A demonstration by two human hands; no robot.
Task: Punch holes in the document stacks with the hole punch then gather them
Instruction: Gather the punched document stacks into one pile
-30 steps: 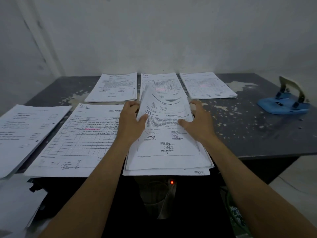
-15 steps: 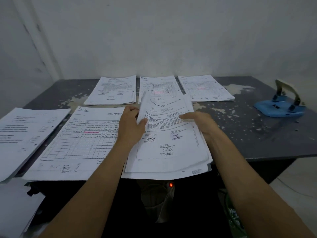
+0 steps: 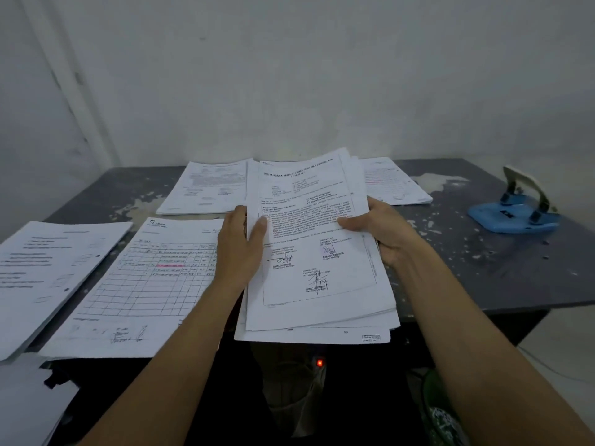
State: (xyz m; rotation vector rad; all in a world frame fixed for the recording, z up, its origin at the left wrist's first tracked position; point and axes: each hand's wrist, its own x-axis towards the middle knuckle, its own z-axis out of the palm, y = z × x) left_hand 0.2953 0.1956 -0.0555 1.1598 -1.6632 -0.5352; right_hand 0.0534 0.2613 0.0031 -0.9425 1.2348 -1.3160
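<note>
1. I have both hands clamped on one thick stack of white printed sheets (image 3: 317, 239): my left hand (image 3: 240, 249) grips its left edge with the thumb over the top page, and my right hand (image 3: 384, 231) grips the right edge the same way.
2. The stack is tipped up towards me, its far end raised off the dark, paint-chipped bench (image 3: 483, 268), its near end overhanging the front edge. Its sheets are fanned and uneven at the bottom.
3. The stack's long axis runs away from me, near to far, tilted slightly right.
4. The blue two-hole punch with a pale lever (image 3: 515, 207) sits well apart, off to the right and a little farther back. My right hand is clearly the nearer one.
5. I judge the stack must travel rightwards, with a squared edge leading into the punch.
</note>
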